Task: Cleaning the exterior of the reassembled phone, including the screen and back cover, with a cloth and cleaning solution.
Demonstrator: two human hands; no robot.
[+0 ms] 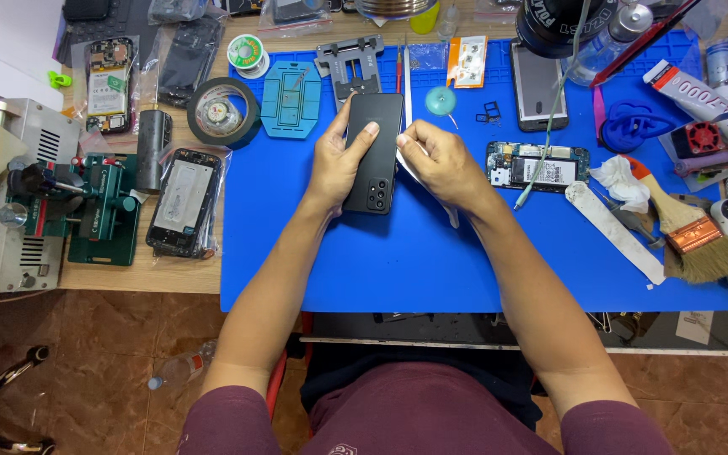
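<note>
Head view is showing a person seated at a cluttered bench, working over the blue mat (pixel 431 270) that covers most of the bench's middle. Their left hand (pixel 340 160) is gripping a black phone (pixel 374 152) lying back-up near the far edge of the mat, thumb pressed on its back and fingers wrapped round its left side. The right hand (pixel 441 162) is closed in a pinch on a thin white pry tool (pixel 408 97), laying it along the phone's right edge, where it seems to be working into the seam of the back cover.

To my eye the job is going best if the left hand is pinning the phone flat while the right is keeping the blade shallow and nearly parallel to the back, sliding rather than levering. The camera cluster (pixel 377 195) sits at the near end of the phone, so easing off there is looking wise, since a twist could crack the cover.

Just right of the hands an opened phone (pixel 537 166) is lying with its board and battery showing; a brush (pixel 682 226) is resting toward the mat's right edge, and a roll of black tape (pixel 222 109) is sitting just off its far left corner
</note>
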